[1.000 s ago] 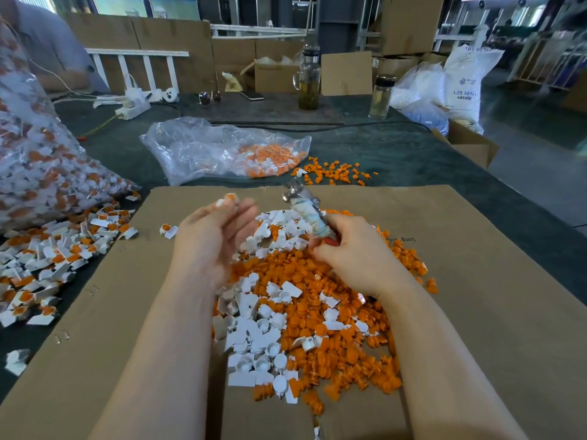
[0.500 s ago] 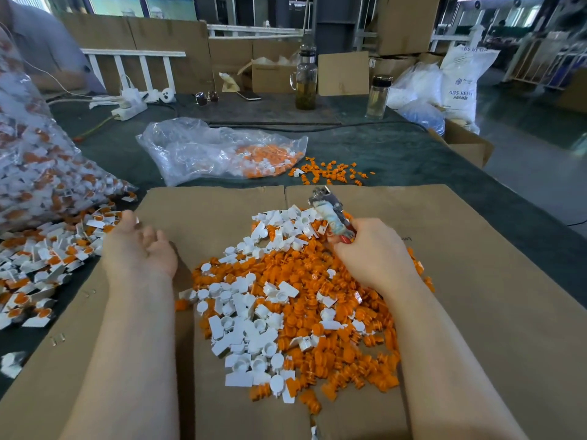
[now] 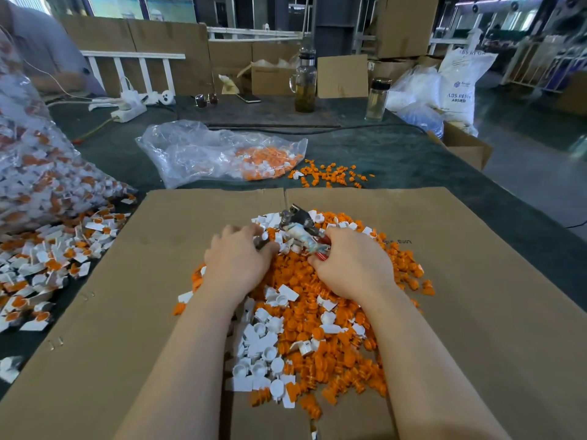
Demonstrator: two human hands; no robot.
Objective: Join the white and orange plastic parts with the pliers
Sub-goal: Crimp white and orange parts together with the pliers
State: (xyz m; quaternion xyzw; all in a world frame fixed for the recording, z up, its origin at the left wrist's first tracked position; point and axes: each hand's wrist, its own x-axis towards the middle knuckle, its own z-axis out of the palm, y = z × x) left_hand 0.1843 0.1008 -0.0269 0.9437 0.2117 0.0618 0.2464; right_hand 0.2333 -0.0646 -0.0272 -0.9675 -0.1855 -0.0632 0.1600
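Observation:
A heap of loose orange parts [image 3: 320,315] and white parts [image 3: 260,341] lies on a sheet of cardboard [image 3: 152,281]. My right hand [image 3: 352,265] grips the tape-wrapped handles of the pliers [image 3: 298,222], whose metal jaws point away from me over the heap's far edge. My left hand [image 3: 236,260] rests on the heap just left of the pliers, with its fingers curled down among white parts. Whether it holds a part is hidden by the fingers.
Joined white-and-orange pieces [image 3: 47,258] are spread on the dark table left of the cardboard, below a full clear bag [image 3: 35,173]. A half-empty bag [image 3: 216,154] and scattered orange parts [image 3: 330,176] lie beyond. Bottles [image 3: 305,84], boxes and a person at far left stand behind.
My left hand swung out left to the joined pieces, then came back onto the heap beside the pliers. My right hand stayed put, holding the pliers.

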